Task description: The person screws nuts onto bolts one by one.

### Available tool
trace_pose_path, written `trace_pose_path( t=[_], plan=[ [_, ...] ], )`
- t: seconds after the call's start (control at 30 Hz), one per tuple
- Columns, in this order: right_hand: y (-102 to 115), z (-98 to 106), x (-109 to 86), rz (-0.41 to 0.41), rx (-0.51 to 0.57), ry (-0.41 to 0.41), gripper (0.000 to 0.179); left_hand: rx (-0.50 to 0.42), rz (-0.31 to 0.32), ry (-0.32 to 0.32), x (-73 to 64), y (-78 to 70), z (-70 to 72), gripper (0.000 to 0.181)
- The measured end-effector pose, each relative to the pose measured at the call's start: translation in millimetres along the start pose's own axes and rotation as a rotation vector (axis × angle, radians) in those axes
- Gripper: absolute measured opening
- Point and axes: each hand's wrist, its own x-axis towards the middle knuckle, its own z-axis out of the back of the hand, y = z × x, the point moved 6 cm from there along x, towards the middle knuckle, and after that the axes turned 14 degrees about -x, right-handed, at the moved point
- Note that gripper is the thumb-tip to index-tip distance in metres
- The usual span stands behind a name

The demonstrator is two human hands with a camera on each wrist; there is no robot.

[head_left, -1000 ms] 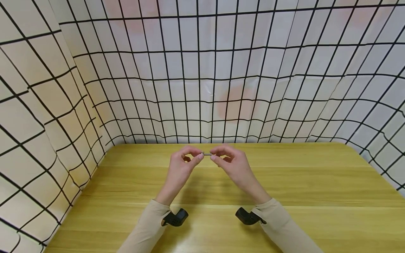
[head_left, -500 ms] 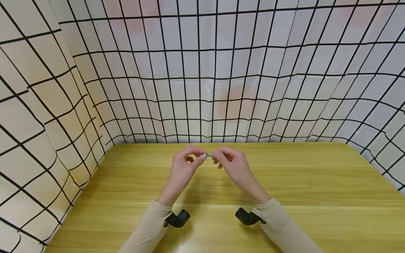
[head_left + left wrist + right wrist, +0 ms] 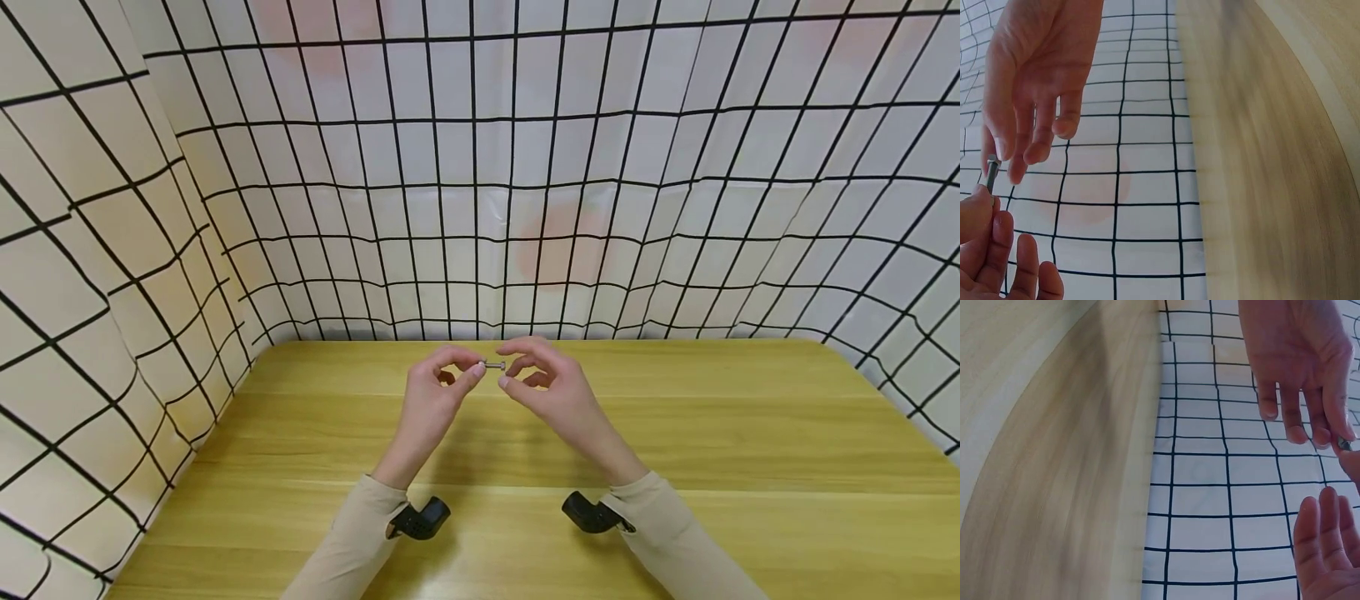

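Presently, metal bolt [image 3: 492, 365]: just below frame centre, roughly horizontal, head toward right.
Left hand [image 3: 432, 400]: pinching the bolt's left end.
Right hand [image 3: 561, 387]: fingers parted about the head; contact unclear.

Silver-grey bolt [image 3: 492, 365], yellow-brown table [image 3: 720, 425] and white sheeting [image 3: 454, 158] with a black grid.
The table has streaked grain; the sheeting bears faint pink blotches [image 3: 562, 247] at far, yellowish ones left. Sleeves [image 3: 678, 533] are beige, wrist cameras [image 3: 588, 513] black.
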Motion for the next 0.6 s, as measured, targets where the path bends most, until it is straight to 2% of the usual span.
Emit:
trace_pose_path(
  t=[0.13, 0.37, 0.6],
  plan=[
    [0.4, -0.4, 0.0, 0.020, -0.022, -0.016, 0.023, 0.010, 0.005, 0.006, 1.4, 4.0, 0.3, 0.008],
    [-1.0, -0.2, -0.3, -0.031, -0.058, -0.040, 0.016, 0.007, -0.001, 0.004, 7.4, 33.3, 4.2, 0.008],
    [-3.7, -1.5, -1.7, -0.057, -0.012, -0.011, 0.009, -0.005, -0.023, 0.030, 6.6, 36.6, 4.5, 0.004]
  ],
)
